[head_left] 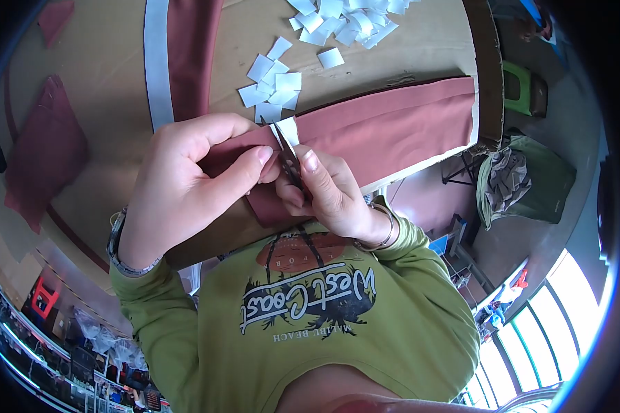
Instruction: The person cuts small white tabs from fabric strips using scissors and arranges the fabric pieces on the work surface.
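Observation:
My left hand (pixel 193 175) pinches the edge of a mauve fabric strip (pixel 234 151) between thumb and fingers. In my right hand (pixel 331 189) is a pair of small dark snips (pixel 289 158), closed in the fingers with the blades pointing away from me. The blades lie across the fabric edge, beside a small white piece (pixel 287 129) there. To the right runs a longer mauve fabric panel (pixel 393 131) with a pale lower edge. The fingers hide the lower part of the snips.
Loose white rectangles (pixel 275 82) lie beyond my hands, with a larger pile (pixel 351 20) farther back. A mauve and pale strip (pixel 186 62) crosses the brown cardboard surface (pixel 255 27). Another mauve piece (pixel 48 151) lies left. A green stool (pixel 520 89) stands right.

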Available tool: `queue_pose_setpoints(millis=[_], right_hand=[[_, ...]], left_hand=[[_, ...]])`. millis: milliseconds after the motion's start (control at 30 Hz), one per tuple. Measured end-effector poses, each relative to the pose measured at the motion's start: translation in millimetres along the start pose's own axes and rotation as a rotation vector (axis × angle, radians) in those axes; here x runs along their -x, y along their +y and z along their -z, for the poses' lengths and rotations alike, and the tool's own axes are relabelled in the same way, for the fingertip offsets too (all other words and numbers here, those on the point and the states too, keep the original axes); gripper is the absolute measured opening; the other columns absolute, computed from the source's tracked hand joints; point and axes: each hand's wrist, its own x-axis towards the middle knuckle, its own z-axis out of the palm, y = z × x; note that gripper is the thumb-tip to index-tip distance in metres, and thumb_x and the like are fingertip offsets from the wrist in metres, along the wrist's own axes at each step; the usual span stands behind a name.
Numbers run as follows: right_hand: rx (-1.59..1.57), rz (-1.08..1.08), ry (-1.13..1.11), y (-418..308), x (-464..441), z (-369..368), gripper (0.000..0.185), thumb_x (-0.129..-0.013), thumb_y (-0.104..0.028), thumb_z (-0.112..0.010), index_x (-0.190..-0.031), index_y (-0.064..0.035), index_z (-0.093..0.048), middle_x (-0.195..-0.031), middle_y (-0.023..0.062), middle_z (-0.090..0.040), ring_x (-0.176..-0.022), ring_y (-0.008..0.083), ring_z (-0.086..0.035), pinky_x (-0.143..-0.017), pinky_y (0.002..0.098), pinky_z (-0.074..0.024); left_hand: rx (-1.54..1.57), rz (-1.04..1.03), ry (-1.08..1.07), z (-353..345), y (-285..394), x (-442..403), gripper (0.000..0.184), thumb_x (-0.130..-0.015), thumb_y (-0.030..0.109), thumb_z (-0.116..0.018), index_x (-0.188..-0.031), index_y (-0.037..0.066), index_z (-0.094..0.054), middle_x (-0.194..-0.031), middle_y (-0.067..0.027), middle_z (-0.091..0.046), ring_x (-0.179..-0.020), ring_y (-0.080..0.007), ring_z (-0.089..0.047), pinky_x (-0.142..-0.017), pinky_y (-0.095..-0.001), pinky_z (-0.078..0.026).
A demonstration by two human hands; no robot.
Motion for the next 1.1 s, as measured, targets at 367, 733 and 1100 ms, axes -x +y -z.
queue_pose_setpoints(millis=[367, 733, 1100], right_hand=[[0.002, 0.064, -0.028, 6, -1, 2, 0.037, -0.097, -0.027, -0.031, -0.094, 0.0027, -0.053, -0.057, -0.0023, -0.039, -0.048, 0.0056, -0.033, -0.046, 0.016, -0.0296], [0.003, 0.148, 0.049, 0, -2, 1, 0.023, -0.094, -0.019, -0.041, -0.089, -0.0012, -0.055, -0.059, -0.0025, -0.039, -0.052, 0.006, -0.035, -0.047, 0.0171, -0.0297], [0.612, 0.439, -0.368, 2, 30, 22, 0.004, -0.071, -0.001, -0.062, -0.073, -0.0043, -0.063, -0.078, 0.0036, -0.049, -0.058, 0.0146, -0.044, -0.053, 0.0221, -0.0352]], left_hand=[[0.015, 0.001, -0.011, 1, -2, 0, 0.008, -0.077, 0.003, -0.055, -0.074, -0.004, -0.057, -0.066, -0.0043, -0.061, -0.057, -0.0082, -0.048, -0.055, -0.0181, -0.04], [-0.211, -0.091, -0.015, 1, -5, 8, 0.009, -0.078, 0.004, -0.055, -0.085, -0.002, -0.057, -0.062, -0.0019, -0.056, -0.049, -0.0066, -0.043, -0.046, -0.0178, -0.034], [-0.885, 0.104, -0.343, 40, -9, 76, 0.046, -0.053, 0.013, -0.074, -0.095, 0.004, -0.056, -0.07, -0.0081, -0.062, -0.055, -0.0253, -0.055, -0.056, -0.0302, -0.042]])
